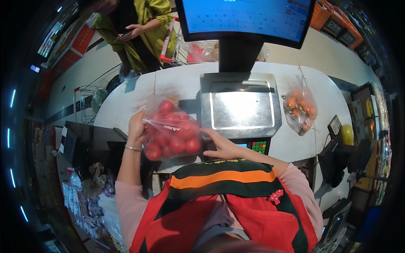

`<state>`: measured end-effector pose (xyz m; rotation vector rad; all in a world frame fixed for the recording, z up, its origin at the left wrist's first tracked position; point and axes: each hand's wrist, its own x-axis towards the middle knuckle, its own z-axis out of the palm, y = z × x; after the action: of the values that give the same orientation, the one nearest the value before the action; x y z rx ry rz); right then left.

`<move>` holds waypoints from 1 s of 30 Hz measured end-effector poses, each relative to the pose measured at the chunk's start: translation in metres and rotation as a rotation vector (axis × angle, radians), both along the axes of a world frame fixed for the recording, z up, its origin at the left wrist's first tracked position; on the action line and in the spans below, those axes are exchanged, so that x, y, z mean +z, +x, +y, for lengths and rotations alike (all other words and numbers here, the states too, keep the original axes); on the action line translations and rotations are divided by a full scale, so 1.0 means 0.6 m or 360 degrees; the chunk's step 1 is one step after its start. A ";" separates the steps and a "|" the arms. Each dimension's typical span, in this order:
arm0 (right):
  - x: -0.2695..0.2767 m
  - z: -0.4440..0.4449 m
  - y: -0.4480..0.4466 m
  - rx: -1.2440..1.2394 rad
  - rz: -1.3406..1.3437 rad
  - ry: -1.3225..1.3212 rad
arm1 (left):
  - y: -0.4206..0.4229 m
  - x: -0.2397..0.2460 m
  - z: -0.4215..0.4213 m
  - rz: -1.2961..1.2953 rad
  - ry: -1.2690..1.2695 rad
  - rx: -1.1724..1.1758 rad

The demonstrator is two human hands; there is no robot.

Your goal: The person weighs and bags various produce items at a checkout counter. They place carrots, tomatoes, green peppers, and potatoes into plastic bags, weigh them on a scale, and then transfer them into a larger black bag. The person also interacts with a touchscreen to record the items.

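Note:
My left hand (pixel 137 126) grips the gathered neck of a clear plastic bag of red tomatoes (pixel 172 134). The bag is at the left of the weighing scale, over the near part of the white counter. My right hand (pixel 223 145) has its fingers apart at the bag's right side; the index fingertip is at or very near the plastic. Nothing shows in its grasp. Beyond it lies the scale's metal pan (pixel 242 107), bare and shining under the light. The scale's keypad (pixel 258 147) is just past my right wrist, partly hidden.
On the white counter (pixel 297 148), a bag of orange fruit (pixel 300 107) lies right of the scale. A monitor (pixel 246 19) rises behind the pan. Across the counter stands a person (pixel 139 38) with a phone, beside a shopping cart (pixel 169 41). Dark equipment (pixel 337 161) stands at right.

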<state>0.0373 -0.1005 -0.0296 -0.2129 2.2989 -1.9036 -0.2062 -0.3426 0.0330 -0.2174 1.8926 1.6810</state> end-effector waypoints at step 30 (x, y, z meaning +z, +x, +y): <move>-0.043 0.350 0.147 -0.1880 0.0830 0.0621 | 0.203 0.012 0.261 0.1373 0.0030 -0.0952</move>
<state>0.1255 0.1095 -0.0551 1.0340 3.5562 -1.7584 -0.0844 -0.1860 0.0399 1.1396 2.1770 1.4485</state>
